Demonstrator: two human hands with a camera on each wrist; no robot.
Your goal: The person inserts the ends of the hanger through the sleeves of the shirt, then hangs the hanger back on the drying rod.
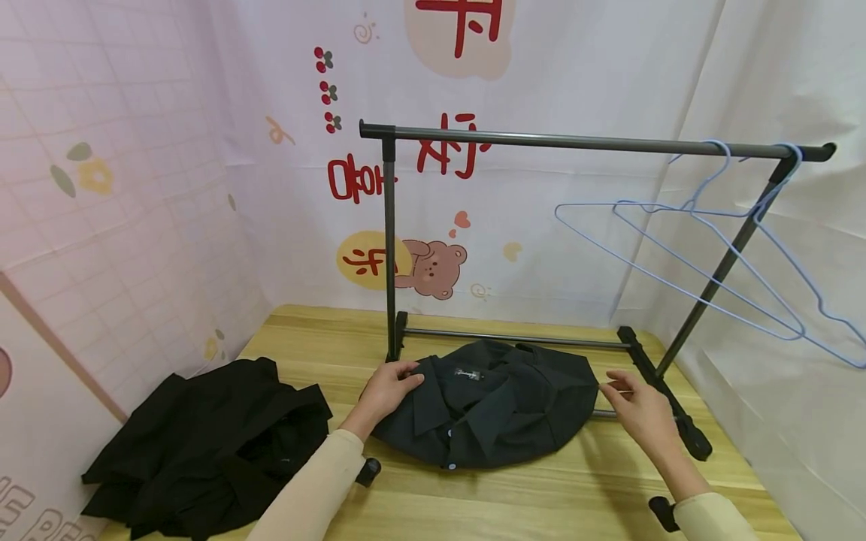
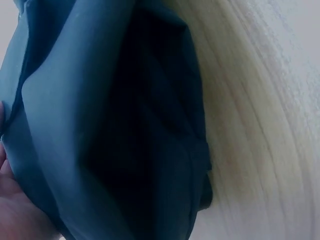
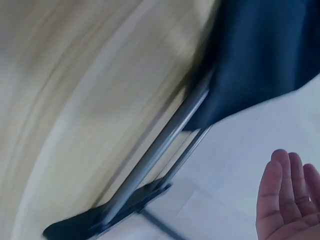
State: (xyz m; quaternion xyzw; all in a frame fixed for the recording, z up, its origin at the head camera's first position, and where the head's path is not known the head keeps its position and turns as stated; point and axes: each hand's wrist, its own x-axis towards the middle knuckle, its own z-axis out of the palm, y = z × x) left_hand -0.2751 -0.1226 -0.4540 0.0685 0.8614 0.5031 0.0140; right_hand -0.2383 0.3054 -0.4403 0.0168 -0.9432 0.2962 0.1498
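A dark collared shirt point(image 1: 504, 402) lies bunched over the base of a garment rack, its collar, neck label and light buttons facing up. At its left shoulder my left hand point(image 1: 389, 387) pinches the cloth between thumb and fingers. The left wrist view has the folded shirt point(image 2: 70, 110) filling its left half, with part of the left hand point(image 2: 22, 212) at the edge and some fingertips hidden by fabric. My right hand point(image 1: 639, 409) hovers just beside the shirt's right end. Seen from the right wrist, that hand point(image 3: 290, 200) has nearly straight fingers, apart from the cloth.
The garment rack point(image 1: 575, 141) stands on the wooden table point(image 1: 541, 496), with two blue hangers point(image 1: 704, 207) at the right of its top bar. Another black garment point(image 1: 203, 443) lies heaped at the left. Printed white cloth point(image 1: 575, 68) hangs behind.
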